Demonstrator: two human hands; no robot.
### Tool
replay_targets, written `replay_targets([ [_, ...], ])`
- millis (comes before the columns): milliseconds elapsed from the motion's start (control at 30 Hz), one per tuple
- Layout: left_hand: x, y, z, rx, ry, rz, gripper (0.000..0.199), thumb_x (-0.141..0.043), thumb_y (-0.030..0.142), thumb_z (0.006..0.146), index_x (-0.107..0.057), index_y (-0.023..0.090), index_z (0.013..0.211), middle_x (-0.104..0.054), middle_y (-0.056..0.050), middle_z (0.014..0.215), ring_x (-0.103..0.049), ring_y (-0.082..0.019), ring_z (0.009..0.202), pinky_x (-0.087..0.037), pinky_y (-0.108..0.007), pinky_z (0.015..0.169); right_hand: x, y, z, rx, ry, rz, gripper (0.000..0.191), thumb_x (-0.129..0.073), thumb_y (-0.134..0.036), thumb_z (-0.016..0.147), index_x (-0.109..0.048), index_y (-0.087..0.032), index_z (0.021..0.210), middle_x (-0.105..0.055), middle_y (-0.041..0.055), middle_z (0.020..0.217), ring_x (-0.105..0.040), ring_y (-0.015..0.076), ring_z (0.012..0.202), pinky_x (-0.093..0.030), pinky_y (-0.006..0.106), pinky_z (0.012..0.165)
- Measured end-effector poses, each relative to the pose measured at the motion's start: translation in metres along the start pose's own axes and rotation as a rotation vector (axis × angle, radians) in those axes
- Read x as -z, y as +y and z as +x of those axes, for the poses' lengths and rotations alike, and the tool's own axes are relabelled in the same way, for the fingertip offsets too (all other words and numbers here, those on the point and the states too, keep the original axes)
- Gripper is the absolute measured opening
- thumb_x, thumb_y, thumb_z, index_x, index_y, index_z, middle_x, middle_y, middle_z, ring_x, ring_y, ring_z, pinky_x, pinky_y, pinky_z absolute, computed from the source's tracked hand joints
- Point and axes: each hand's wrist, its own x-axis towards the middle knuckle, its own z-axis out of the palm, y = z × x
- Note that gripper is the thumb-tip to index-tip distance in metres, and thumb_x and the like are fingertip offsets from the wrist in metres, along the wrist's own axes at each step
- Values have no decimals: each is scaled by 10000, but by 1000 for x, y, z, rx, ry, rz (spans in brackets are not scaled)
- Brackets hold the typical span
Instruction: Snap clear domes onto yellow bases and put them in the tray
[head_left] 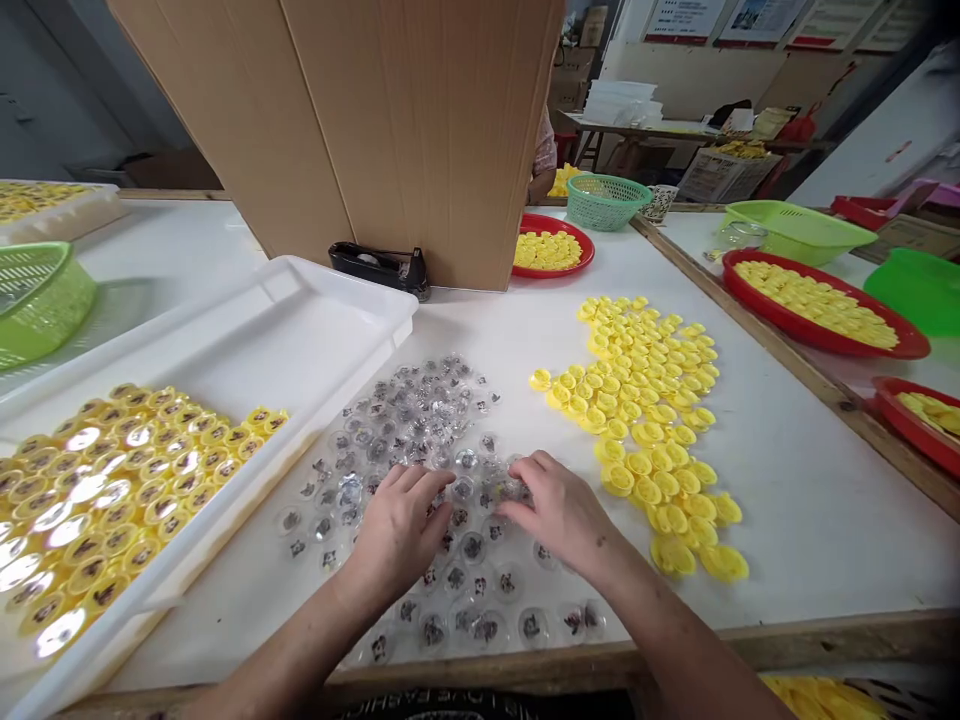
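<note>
Loose clear discs (455, 578) with small dark prints were spread from the table's near edge to beneath, between and beyond the two hands. The left hand (401, 515) lay over them, thumb and forefinger parted, unclenched; whether the right hand's (559, 505) fingertips grasped a disc could not be told. Yellow cup-shaped pieces (652, 400) lay to the right; farther off stood a tape dispenser (379, 268) and cardboard (405, 130).

The left hand (405, 515) is pointed toward two o'clock, the right hand (559, 505) toward ten, both palm-down; fingers (429, 484) are slightly bent, thumbs (439, 524) spread, forearms (307, 638) bared.
</note>
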Motion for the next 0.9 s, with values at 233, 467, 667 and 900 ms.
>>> replay_targets([
  [233, 11, 7, 37, -47, -25, -9, 222, -480, 192, 828, -614, 179, 1004, -654, -68, 902, -573, -215, 853, -486, -377, 744, -16, -2, 0, -14, -4, -12, 132, -604, -193, 756, -546, -186, 875, -557, 50, 891, -546, 201, 806, -395, 297, 670],
  [467, -9, 13, 152, 37, -247, -2, 350, -545, 179, 757, -597, 164, 1103, -658, -73, 992, -571, -240, 968, -453, -367, 864, -10, -5, -7, -4, -4, 145, 173, -544, -122, 699, -522, -201, 851, -550, 25, 869, -530, 173, 782, -389, 271, 673],
  [667, -70, 13, 231, 16, -340, 17, 572, -641, 196, 666, -543, 222, 1229, -610, -82, 1122, -593, -237, 949, -483, -337, 816, -3, -4, -12, 23, -66, 312, 252, -531, -119, 678, -566, -197, 915, -580, 38, 936, -554, 190, 877, -411, 279, 771],
  [900, -85, 19, 235, -7, -339, -41, 309, -628, 218, 675, -665, 208, 981, -648, -49, 1009, -606, -189, 847, -474, -275, 778, 4, 2, -15, 2, -16, 401, 223, -523, -135, 694, -544, -204, 905, -577, 29, 919, -563, 174, 782, -427, 273, 692],
])
